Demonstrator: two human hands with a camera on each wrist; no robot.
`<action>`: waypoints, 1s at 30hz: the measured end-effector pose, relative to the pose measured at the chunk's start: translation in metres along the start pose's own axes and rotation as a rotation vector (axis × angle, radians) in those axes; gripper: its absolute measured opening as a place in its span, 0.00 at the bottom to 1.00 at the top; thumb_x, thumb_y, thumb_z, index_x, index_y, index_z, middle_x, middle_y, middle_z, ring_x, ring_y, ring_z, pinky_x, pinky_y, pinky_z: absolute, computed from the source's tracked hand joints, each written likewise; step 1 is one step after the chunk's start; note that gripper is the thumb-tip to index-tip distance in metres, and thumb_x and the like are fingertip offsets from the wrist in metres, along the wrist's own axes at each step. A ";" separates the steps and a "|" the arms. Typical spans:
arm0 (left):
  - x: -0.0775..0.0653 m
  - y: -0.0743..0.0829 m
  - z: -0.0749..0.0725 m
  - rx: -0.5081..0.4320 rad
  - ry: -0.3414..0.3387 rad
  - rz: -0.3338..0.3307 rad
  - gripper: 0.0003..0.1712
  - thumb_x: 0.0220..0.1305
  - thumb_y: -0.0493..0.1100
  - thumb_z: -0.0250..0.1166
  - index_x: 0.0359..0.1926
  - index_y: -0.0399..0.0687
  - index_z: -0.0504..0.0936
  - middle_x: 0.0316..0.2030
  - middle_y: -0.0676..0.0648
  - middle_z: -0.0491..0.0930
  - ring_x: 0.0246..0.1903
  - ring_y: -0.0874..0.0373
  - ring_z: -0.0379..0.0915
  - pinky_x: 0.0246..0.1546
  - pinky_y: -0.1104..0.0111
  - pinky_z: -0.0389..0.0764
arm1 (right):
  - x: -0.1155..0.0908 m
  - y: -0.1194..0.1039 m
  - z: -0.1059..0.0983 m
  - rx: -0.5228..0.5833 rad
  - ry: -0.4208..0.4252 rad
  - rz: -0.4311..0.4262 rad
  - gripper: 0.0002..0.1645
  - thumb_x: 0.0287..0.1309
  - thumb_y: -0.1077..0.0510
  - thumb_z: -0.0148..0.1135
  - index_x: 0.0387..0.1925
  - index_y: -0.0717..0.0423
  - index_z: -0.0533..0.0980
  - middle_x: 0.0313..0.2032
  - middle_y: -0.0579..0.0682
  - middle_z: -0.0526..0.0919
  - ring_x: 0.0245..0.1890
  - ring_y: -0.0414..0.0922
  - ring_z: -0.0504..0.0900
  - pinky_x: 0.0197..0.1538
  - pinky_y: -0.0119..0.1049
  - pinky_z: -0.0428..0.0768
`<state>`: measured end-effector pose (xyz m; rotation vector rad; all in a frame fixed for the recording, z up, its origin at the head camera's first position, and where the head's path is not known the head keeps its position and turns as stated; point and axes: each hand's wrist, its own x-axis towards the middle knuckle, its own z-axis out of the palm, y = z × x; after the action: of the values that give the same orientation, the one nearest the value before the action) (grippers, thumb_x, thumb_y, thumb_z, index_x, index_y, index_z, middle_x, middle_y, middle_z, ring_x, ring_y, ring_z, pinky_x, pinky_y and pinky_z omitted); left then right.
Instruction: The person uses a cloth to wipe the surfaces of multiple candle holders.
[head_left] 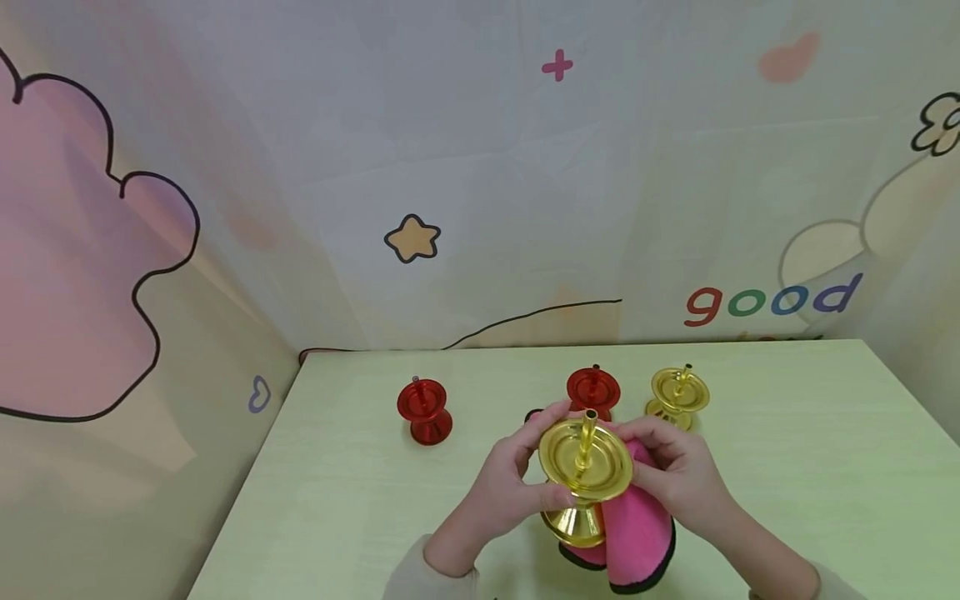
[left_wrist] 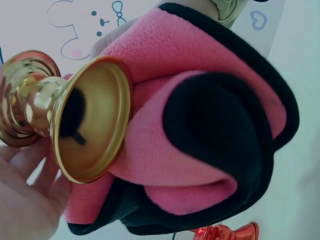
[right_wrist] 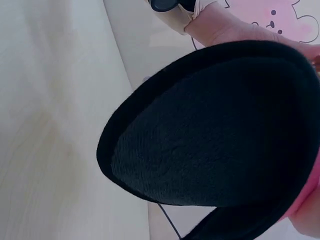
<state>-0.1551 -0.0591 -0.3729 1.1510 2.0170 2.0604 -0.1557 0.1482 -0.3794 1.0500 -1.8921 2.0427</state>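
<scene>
A shiny gold candle holder (head_left: 581, 479), with a wide dish and a thin upright tube in its middle, is in my left hand (head_left: 498, 479). The left thumb lies across its stem, fingers at the far side of the dish. My right hand (head_left: 678, 475) pinches a pink cloth (head_left: 637, 537) with black edging against the dish's right rim. In the left wrist view the hollow underside of the candle holder (left_wrist: 97, 120) faces the camera beside the folded cloth (left_wrist: 145, 145). The dark back of the cloth (right_wrist: 210, 130) fills much of the right wrist view, hiding most right fingers.
A red candle holder (head_left: 424, 408) stands toward the back left of the pale table (head_left: 337, 500). Behind my hands are another red one (head_left: 592, 389) and a second gold one (head_left: 678, 393). A printed cloth wall (head_left: 487, 183) rises behind the table.
</scene>
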 end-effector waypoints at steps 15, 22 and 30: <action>0.000 0.005 0.003 0.187 0.202 -0.035 0.40 0.54 0.58 0.59 0.62 0.40 0.60 0.57 0.43 0.69 0.56 0.57 0.65 0.57 0.63 0.67 | 0.000 -0.009 0.009 -0.215 0.227 0.151 0.20 0.41 0.78 0.59 0.37 0.57 0.76 0.36 0.35 0.82 0.31 0.31 0.78 0.30 0.23 0.77; 0.002 0.003 0.000 0.006 0.163 0.033 0.43 0.48 0.58 0.64 0.58 0.34 0.65 0.50 0.32 0.72 0.49 0.63 0.70 0.52 0.67 0.71 | 0.000 -0.010 0.011 -0.165 0.176 0.055 0.24 0.39 0.81 0.58 0.37 0.56 0.77 0.38 0.36 0.82 0.32 0.31 0.77 0.31 0.21 0.76; -0.003 0.000 -0.002 -0.070 0.023 -0.007 0.45 0.53 0.64 0.55 0.61 0.35 0.59 0.54 0.31 0.67 0.56 0.63 0.63 0.58 0.67 0.63 | 0.002 -0.002 0.002 0.005 0.008 -0.033 0.18 0.47 0.72 0.59 0.41 0.56 0.76 0.41 0.40 0.81 0.32 0.34 0.77 0.31 0.22 0.76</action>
<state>-0.1539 -0.0618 -0.3741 1.1120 1.9390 2.1326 -0.1550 0.1464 -0.3765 1.0652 -1.8540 2.0324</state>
